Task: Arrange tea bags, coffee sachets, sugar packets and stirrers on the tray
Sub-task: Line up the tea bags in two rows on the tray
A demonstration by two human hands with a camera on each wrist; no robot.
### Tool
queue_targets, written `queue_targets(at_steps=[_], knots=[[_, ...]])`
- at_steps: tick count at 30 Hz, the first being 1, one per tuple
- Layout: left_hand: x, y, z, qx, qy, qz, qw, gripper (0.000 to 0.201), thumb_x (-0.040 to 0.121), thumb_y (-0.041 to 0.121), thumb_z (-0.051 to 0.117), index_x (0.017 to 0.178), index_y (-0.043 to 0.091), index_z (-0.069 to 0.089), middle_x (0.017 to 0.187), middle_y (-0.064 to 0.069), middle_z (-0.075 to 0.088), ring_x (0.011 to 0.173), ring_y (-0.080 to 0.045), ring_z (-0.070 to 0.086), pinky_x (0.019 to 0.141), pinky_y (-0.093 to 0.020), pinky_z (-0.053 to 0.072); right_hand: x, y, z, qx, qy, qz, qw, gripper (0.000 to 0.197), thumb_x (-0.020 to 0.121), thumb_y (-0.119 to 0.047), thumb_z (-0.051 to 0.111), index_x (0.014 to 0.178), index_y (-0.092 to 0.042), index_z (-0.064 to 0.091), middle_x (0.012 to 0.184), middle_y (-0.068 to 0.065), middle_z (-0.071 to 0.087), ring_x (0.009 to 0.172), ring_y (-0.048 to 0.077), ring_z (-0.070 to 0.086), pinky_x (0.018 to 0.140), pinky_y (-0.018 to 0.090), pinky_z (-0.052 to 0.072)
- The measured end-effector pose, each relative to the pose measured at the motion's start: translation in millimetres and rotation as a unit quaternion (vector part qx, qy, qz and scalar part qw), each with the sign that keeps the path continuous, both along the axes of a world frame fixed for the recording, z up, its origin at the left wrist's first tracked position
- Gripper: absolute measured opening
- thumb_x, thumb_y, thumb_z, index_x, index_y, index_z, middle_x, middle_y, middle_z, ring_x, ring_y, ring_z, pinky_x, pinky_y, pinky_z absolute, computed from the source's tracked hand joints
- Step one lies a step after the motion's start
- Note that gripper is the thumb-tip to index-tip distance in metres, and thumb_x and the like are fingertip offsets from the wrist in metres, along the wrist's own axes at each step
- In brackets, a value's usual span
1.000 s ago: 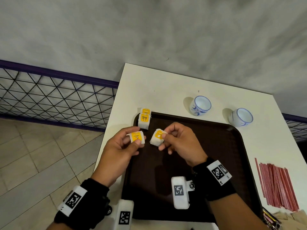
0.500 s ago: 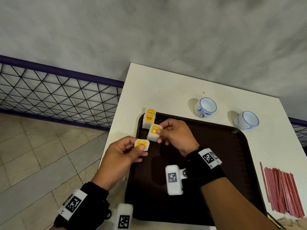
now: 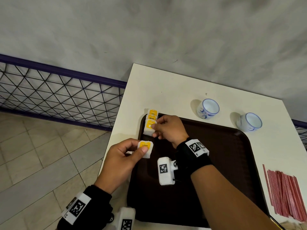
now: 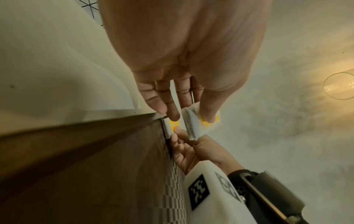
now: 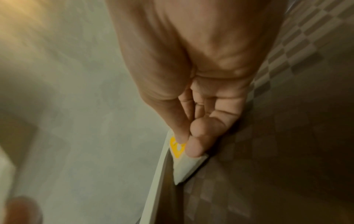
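A dark brown tray [image 3: 224, 163] lies on the white table [image 3: 166, 87]. In its far left corner a white tea bag with a yellow tag [image 3: 152, 114] lies partly over the rim. My right hand [image 3: 153, 127] pinches a second tea bag [image 3: 148, 128] [image 5: 182, 163] just in front of that one, low at the tray's corner. My left hand [image 3: 141, 151] pinches a third tea bag [image 3: 146, 149] [image 4: 199, 122] by thumb and fingers above the tray's left edge.
Two blue-and-white cups [image 3: 208, 108] [image 3: 249, 122] stand on the table behind the tray. A bundle of red stirrers [image 3: 285, 193] lies at the right edge. A purple-framed wire fence [image 3: 58, 90] and tiled floor lie left of the table.
My right hand carried its tea bag left and away, down to the tray's far left corner beside the lying bag. My left hand stayed near the tray's left edge with its bag.
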State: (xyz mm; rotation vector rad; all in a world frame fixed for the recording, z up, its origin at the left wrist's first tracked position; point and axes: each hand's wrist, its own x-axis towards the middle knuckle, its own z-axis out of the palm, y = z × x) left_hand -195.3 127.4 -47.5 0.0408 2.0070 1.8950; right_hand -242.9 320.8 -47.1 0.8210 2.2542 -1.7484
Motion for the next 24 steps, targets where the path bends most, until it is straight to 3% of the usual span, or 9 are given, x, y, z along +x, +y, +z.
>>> queue_targets(at_steps=[5,12,17,21,24], knots=[[1.6,-1.2,-2.8,-0.005,-0.006,-0.009,1.000,0.009,0.086,0.014,0.075,0.091,0.021,0.078,0.090,0.005,0.079,0.090,-0.014,0.072,0.087,-0.032,0.058,-2.7,0.1,-2.5,-0.007,-0.005,-0.018,1.000,0.018,0.088,-0.001,0.070,0.100,0.008,0.060,0.077,0.019,0.069,0.049,0.017,0.065,0.044,0.024,0.049],[1.8,-0.1,-5.8,-0.010,-0.008,-0.016,1.000,0.010,0.085,0.015,0.076,0.092,0.022,0.079,0.089,0.006,0.079,0.089,-0.014,0.072,0.086,-0.029,0.058,-7.5,-1.5,-5.9,0.027,0.014,-0.005,1.000,0.014,0.085,-0.001,0.072,0.083,-0.004,0.059,0.074,0.017,0.069,0.050,0.019,0.066,0.044,0.024,0.047],[-2.7,1.9,-4.8,-0.005,-0.009,-0.011,1.000,0.009,0.086,0.014,0.076,0.092,0.020,0.079,0.089,0.003,0.079,0.089,-0.016,0.072,0.086,-0.029,0.058,4.2,1.3,0.0,0.094,0.032,-0.010,0.995,0.013,0.087,-0.020,0.073,0.084,-0.009,0.066,0.071,0.007,0.071,0.053,0.015,0.066,0.046,0.022,0.042],[-7.9,5.0,-3.1,0.007,0.000,0.004,1.000,0.009,0.085,0.012,0.076,0.091,0.019,0.079,0.088,-0.001,0.079,0.090,-0.022,0.072,0.083,-0.024,0.057,38.0,2.4,20.9,-0.061,0.067,0.029,0.995,0.008,0.090,-0.007,0.069,0.096,-0.001,0.069,0.079,0.013,0.069,0.058,0.018,0.062,0.044,0.023,0.038],[-9.9,8.9,-2.3,0.006,0.014,0.003,1.000,0.012,0.085,0.012,0.077,0.093,0.021,0.079,0.089,-0.001,0.078,0.089,-0.022,0.073,0.087,-0.036,0.060,61.3,-0.6,26.7,-0.136,0.077,0.085,0.984,0.011,0.088,-0.002,0.071,0.099,0.000,0.070,0.077,0.015,0.068,0.060,0.021,0.063,0.044,0.023,0.039]])
